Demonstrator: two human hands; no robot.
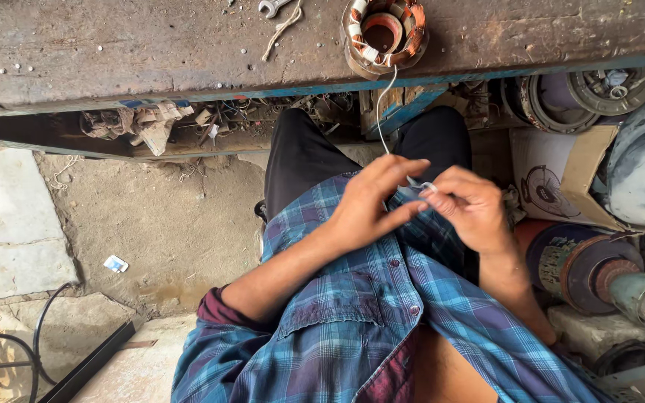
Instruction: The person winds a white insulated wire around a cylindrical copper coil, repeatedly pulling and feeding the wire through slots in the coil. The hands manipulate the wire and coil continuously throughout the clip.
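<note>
Head cam, looking down at lap. Thin white wire (382,104) runs from motor stator (384,31) w/ copper windings, top centre on bench edge, down to mid-frame where both hands meet. Wire end, a small whitish sleeve or tip (421,184), sits between the fingertips; too small to tell more. Left hand (371,201): fingers half curled, thumb + forefinger pinched near wire end, other fingers extended under it. Right hand (472,205): fingers curled in, tips pinching same wire end from the right. Hands touching at fingertips, over blue plaid shirt (382,298) and black trousers (300,157). Worn wooden bench (151,52) spans top of frame; open-end spanner (272,7) + bit of cord (284,28) upper centre-left. Rags/scrap on shelf under the bench, upper left. Right edge: cardboard box (561,175), more motor housings/rotors (587,265). Lower left: dirt floor, black cable (39,336).
</note>
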